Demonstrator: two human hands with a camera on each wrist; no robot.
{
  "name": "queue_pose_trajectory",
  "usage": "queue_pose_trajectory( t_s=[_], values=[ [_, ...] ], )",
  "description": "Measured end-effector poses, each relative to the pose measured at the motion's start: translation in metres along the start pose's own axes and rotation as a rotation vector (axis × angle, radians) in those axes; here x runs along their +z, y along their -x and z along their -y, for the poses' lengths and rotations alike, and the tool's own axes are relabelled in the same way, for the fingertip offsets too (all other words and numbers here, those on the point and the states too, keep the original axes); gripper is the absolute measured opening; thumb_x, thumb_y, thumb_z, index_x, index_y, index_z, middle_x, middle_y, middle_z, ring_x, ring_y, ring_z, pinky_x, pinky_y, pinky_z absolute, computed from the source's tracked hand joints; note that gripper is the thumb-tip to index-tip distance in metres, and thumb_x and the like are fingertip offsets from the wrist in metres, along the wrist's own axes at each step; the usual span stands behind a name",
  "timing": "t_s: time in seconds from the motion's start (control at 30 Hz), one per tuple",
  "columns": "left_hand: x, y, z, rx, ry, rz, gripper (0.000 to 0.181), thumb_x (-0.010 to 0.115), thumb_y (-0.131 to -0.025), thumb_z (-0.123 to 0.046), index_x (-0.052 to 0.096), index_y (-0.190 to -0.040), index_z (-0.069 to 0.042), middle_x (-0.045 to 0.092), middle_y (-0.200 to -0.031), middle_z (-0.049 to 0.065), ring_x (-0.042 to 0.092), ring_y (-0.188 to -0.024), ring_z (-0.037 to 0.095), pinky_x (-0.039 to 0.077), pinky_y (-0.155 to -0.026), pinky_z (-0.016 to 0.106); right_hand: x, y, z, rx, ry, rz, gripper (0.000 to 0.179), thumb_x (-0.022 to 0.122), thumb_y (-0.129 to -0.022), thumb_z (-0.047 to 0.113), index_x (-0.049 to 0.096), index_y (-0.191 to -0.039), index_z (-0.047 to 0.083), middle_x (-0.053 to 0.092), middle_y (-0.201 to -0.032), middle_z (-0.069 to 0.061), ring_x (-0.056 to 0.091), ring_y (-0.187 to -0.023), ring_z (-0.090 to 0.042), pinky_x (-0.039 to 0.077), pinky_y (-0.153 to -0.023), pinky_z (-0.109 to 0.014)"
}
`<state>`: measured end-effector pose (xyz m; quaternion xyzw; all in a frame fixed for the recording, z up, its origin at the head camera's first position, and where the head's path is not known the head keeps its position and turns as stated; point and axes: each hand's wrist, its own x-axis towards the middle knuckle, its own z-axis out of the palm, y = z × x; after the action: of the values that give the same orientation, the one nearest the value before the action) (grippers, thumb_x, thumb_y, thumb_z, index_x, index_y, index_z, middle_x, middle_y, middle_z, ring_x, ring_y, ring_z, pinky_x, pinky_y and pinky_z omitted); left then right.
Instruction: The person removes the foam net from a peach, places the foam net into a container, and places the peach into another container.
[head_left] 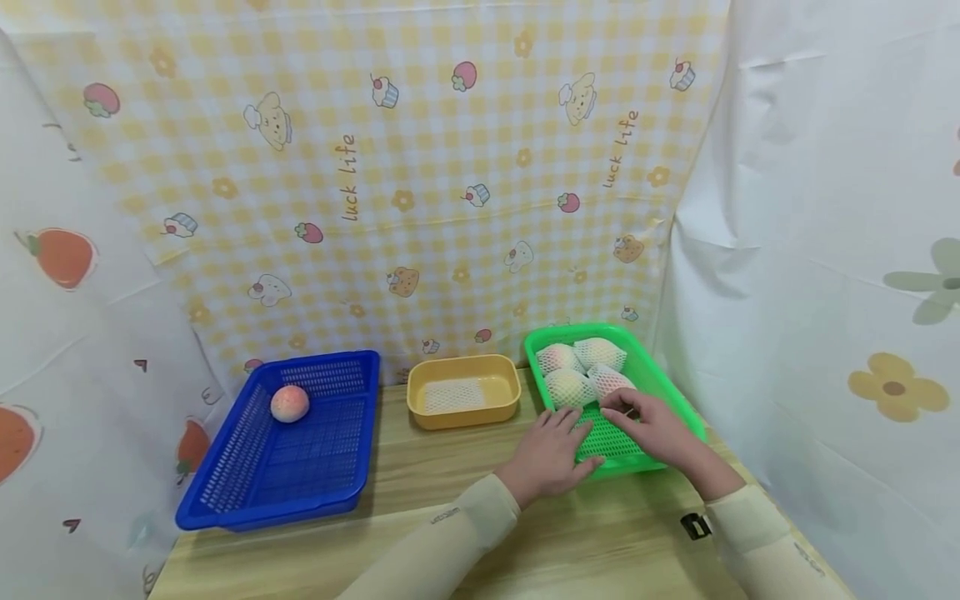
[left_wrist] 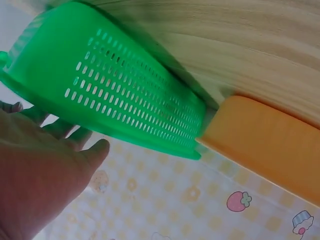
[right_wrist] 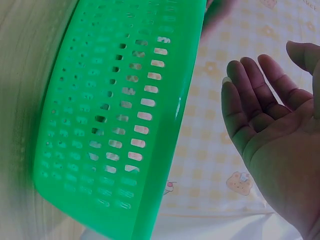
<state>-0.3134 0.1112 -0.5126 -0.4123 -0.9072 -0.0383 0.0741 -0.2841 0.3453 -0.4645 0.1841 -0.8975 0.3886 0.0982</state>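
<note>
In the head view, the green basket (head_left: 678, 406) holds several peaches in white foam nets, grouped at its far end; one netted peach (head_left: 567, 388) lies by the left wall. My left hand (head_left: 551, 454) is at the basket's near left rim, fingers spread and nothing gripped; whether they touch the rim I cannot tell. Above the near right part of the basket hovers my right hand (head_left: 651, 425), close to another netted peach (head_left: 609, 380). The right wrist view shows that hand's fingers (right_wrist: 250, 90) loosely bent, with nothing in them.
At left stands a blue basket (head_left: 288, 508) with one bare peach (head_left: 289, 404) inside. Between the baskets is a yellow tray (head_left: 465, 418) holding flat white foam netting (head_left: 453, 396). A small black object (head_left: 695, 526) lies near the right forearm. Patterned cloth (head_left: 420, 167) hangs behind.
</note>
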Motion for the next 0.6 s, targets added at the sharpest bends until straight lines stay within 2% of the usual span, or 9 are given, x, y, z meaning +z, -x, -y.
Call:
queue_pose_trajectory(
  t_s=[0.13, 0.33, 0.6],
  values=[
    [0.0053, -0.0026, -0.0007, -0.005, -0.012, 0.038, 0.077, 0.021, -0.115, -0.070, 0.042, -0.172, -0.024, 0.033, -0.180, 0.005, 0.027, -0.167, 0.023, 0.026, -0.133, 0.052, -0.0015, -0.0009, -0.0010, 0.016, -0.001, 0.010, 0.015, 0.069, -0.112, 0.020, 0.076, -0.121, 0.010, 0.076, -0.112, 0.000, 0.070, -0.099, -0.016, 0.060, -0.085, -0.032],
    [0.0104, -0.0062, -0.0001, 0.008, -0.048, 0.039, 0.079, 0.015, -0.114, -0.071, 0.042, -0.172, -0.025, 0.032, -0.180, 0.004, 0.026, -0.167, 0.024, 0.022, -0.134, 0.051, -0.0020, -0.0040, -0.0060, 0.031, 0.007, 0.020, 0.016, 0.068, -0.113, 0.023, 0.076, -0.121, 0.011, 0.077, -0.116, -0.007, 0.070, -0.104, -0.018, 0.060, -0.088, -0.034],
    [0.0107, -0.0069, 0.0007, 0.019, -0.039, 0.034, 0.078, 0.015, -0.114, -0.070, 0.045, -0.171, -0.025, 0.036, -0.178, 0.005, 0.029, -0.166, 0.025, 0.021, -0.135, 0.051, -0.0046, -0.0072, -0.0092, 0.058, -0.032, 0.025, 0.018, 0.069, -0.112, 0.022, 0.075, -0.121, 0.008, 0.075, -0.110, 0.001, 0.072, -0.101, -0.030, 0.059, -0.084, -0.031]
  ],
)
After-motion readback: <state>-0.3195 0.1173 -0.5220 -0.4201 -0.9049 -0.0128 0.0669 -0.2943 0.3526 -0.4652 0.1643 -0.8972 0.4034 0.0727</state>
